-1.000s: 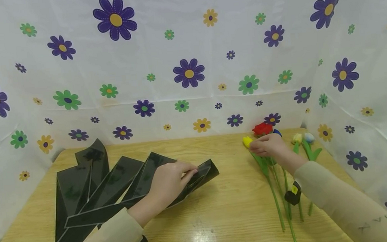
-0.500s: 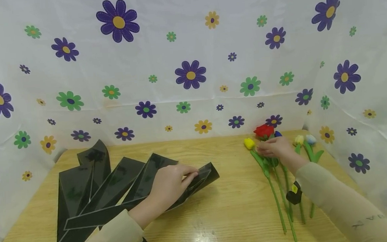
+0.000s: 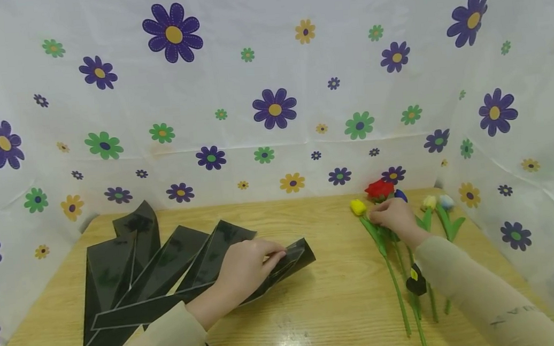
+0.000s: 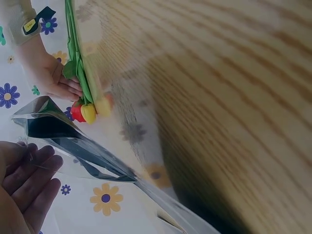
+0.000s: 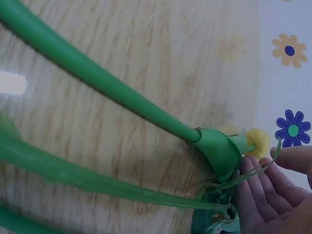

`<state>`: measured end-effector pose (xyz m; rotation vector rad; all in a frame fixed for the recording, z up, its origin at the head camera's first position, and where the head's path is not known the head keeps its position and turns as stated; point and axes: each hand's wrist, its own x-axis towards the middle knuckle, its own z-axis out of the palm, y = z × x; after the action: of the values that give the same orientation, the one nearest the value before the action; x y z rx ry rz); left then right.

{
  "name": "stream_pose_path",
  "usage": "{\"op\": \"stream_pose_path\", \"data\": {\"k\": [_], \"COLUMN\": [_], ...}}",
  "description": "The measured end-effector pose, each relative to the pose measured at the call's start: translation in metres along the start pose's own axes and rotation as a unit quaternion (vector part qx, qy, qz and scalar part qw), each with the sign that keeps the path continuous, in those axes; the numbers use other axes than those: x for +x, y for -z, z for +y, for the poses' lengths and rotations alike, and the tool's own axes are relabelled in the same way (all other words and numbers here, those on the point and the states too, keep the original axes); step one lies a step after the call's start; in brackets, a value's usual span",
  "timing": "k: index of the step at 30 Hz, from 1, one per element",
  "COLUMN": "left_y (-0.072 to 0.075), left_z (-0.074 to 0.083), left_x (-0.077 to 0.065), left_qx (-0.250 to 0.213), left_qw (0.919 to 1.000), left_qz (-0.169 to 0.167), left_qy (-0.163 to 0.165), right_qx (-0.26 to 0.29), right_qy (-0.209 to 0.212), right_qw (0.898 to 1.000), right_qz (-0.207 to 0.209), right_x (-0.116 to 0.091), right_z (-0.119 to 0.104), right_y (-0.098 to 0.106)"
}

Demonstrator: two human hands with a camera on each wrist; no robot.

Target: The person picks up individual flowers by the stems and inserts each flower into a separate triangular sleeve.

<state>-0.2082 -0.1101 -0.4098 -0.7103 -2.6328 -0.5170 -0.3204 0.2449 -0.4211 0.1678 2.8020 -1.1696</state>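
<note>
The yellow tulip (image 3: 358, 207) lies just left of the fingertips of the right hand (image 3: 396, 218), which is the nearer hand; the left hand (image 3: 246, 263) is well apart from it, on the other side of the bare table (image 3: 324, 298). The rose (image 3: 380, 189) and the blue flower (image 3: 401, 195) are beyond the right hand, and two pale tulips, one yellowish (image 3: 429, 202) and one bluish (image 3: 446, 202), are to its right. The stems run from the heads toward the person. The right hand is loosely open, thumb apart from the fingers, with a thin leaf (image 5: 243, 178) between them; I see no firm grip. The left hand pinches the edge of the black wrapper (image 3: 165, 264), whose long side goes from the near left to a rolled end beyond these fingertips. Inside this roll I cannot see.
</note>
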Motion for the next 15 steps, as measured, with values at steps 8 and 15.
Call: {"op": "stream_pose_path", "data": {"k": [8,15], "left_y": [-0.0007,-0.0006], "left_z": [-0.0003,0.0002], "left_x": [0.0011,0.0012], "left_qx": [-0.001,-0.005], "left_qw": [1.0000,0.9999], "left_qz": [0.001,-0.011], "left_qy": [-0.001,0.003], "right_qx": [-0.075,-0.120], "right_qy": [0.029,0.032], "right_qw": [0.997,0.992], "right_qz": [0.008,-0.008], "right_x": [0.0059,0.0103], "right_z": [-0.0049,-0.0072], "right_y": [-0.0044,-0.0070]}}
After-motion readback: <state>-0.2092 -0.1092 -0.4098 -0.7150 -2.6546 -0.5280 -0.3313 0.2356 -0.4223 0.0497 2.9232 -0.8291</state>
